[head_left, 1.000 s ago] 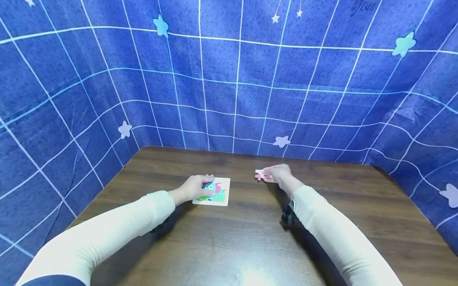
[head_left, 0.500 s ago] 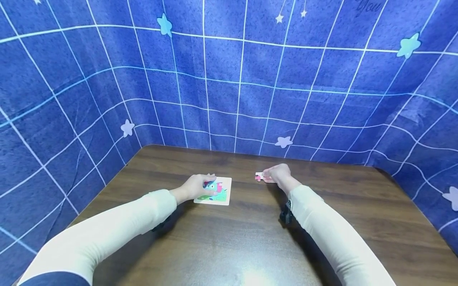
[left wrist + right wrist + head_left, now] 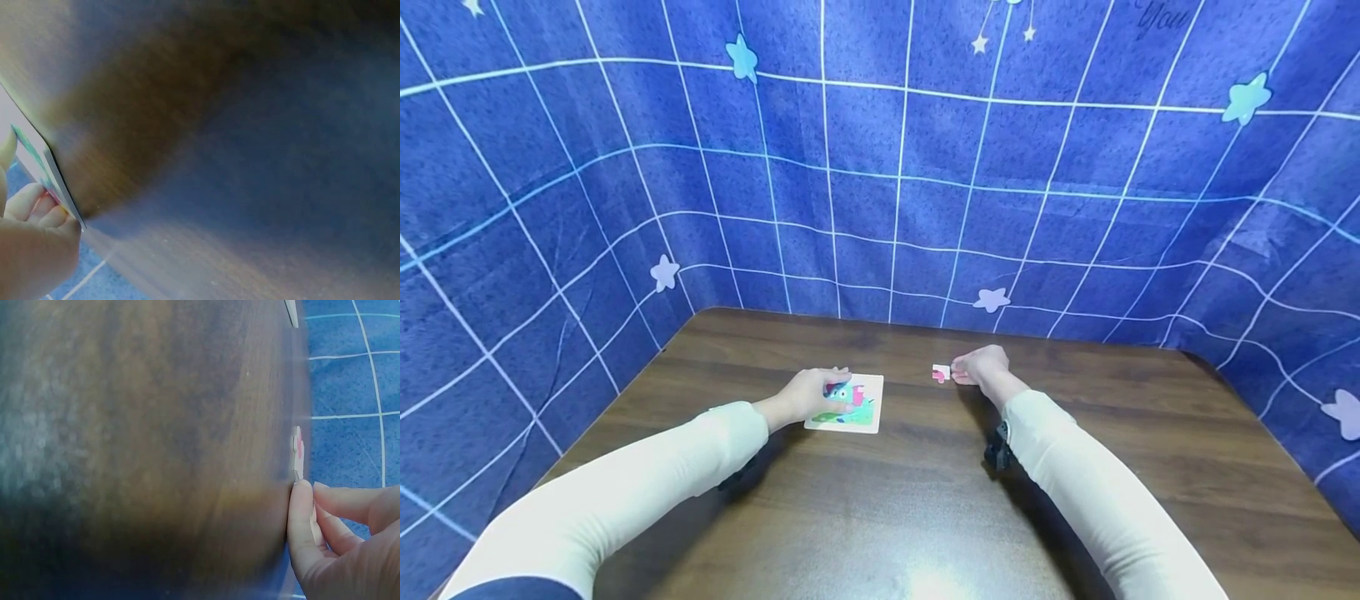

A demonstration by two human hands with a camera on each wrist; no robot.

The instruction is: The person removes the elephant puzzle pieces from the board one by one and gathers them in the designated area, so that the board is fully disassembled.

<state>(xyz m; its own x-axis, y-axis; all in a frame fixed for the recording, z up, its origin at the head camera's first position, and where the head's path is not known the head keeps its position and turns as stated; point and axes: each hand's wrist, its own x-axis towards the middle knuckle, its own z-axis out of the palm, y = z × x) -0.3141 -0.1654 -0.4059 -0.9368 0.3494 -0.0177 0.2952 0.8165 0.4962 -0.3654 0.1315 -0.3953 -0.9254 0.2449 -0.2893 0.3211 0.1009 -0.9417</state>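
Observation:
My left hand (image 3: 805, 393) grips the left side of a square picture puzzle board (image 3: 867, 408) with a cream border, its thumb across the printed blue, pink and green picture. Curled fingers (image 3: 47, 209) show at the board's edge in the left wrist view. A small white and pink puzzle piece (image 3: 941, 373) lies on the table to the right of the board. My right hand (image 3: 983, 367) is just right of that piece, a narrow gap between them in the head view. In the right wrist view the fingertips (image 3: 302, 490) are right at the piece's near end.
The brown wooden table (image 3: 880, 492) ends at the back against a blue curtain (image 3: 865, 192) with white grid lines and stars. A dark wrist device (image 3: 998, 448) hangs under the right sleeve, close over the table.
My right hand has let go of the small puzzle piece, which now lies apart from the fingers. The left hand and the board have stayed in place.

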